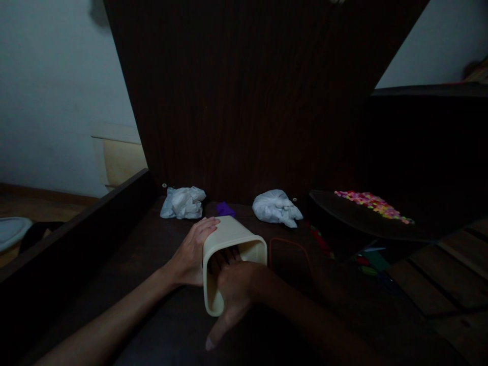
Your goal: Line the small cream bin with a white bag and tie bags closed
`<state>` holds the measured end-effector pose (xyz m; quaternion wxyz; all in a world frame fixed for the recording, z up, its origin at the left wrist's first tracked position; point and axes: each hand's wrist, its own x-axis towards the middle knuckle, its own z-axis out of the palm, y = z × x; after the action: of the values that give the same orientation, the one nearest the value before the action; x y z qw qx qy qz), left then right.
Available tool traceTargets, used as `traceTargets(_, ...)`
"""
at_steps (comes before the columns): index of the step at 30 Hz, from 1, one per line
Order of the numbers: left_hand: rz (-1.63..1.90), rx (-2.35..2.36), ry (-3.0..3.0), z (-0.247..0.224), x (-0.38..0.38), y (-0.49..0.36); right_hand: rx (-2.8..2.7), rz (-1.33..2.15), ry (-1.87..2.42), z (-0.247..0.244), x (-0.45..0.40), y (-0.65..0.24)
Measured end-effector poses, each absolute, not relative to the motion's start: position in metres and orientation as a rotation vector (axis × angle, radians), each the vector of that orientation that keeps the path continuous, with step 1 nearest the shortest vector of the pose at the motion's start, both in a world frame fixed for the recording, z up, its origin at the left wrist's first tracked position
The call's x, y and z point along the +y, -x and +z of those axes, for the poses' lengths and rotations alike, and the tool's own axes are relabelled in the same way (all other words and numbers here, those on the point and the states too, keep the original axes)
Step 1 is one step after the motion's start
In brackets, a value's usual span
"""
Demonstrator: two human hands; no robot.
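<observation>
A cream plastic bin (232,233) lies tilted on its side, its mouth facing me. My left hand (196,251) grips its left side, fingers over the top edge. My right hand (238,284) reaches into the mouth. Its fingers look stretched out in the shadow inside, and the thumb sticks out below the rim. Nothing shows in the right hand, though its fingertips are hidden in the dark. Behind the bin lie a crumpled white plastic bag (184,202), a purple piece (224,209) and a second, knotted white plastic bag (277,207).
A tall dark wooden panel (244,101) stands behind. At the right, a dark curved surface (335,213) carries a strip of small pink and yellow pieces (373,204). Below are a green item (378,260) and wooden slats (453,274). A low dark side board (84,239) runs along the left.
</observation>
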<state>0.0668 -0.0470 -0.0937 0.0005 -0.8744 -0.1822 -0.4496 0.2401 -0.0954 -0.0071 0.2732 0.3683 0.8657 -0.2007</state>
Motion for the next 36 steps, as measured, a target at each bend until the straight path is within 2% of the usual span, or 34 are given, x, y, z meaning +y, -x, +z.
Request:
traceTargets(4, -1.397, -0.587, 2.749, -0.094, -0.049, -0.068, 2.231, -0.501, -0.945, -0.007, -0.097, -0.229)
traceTargets(9, -1.425, -0.604, 2.746, -0.096, -0.046, -0.067, 2.468, -0.428, -0.874, -0.018, -0.104, -0.235)
traceTargets(12, -1.476, -0.593, 2.752, -0.097, -0.042, -0.064, 2.822, -0.164, -0.975, -0.039, -0.114, -0.243)
traceTargets(17, -1.472, -0.573, 2.804, -0.096, -0.038, -0.06, 2.985, 0.134, -1.149, -0.082, -0.139, -0.258)
traceTargets(19, -1.462, -0.555, 2.799, -0.095, -0.038, -0.06, 3.101, 0.288, -1.041, -0.1, -0.147, -0.266)
traceTargets(25, -1.483, -0.574, 2.754, -0.093, -0.037, -0.068, 3.094, 0.578, -1.415, -0.14, -0.149, -0.285)
traceTargets(30, -1.459, -0.575, 2.729, -0.093, -0.041, -0.073, 2.941, 0.338, -1.573, -0.132, -0.138, -0.274)
traceTargets(36, -1.443, -0.607, 2.693, -0.095, -0.046, -0.071, 2.562, -0.262, -1.539, -0.055, -0.115, -0.245)
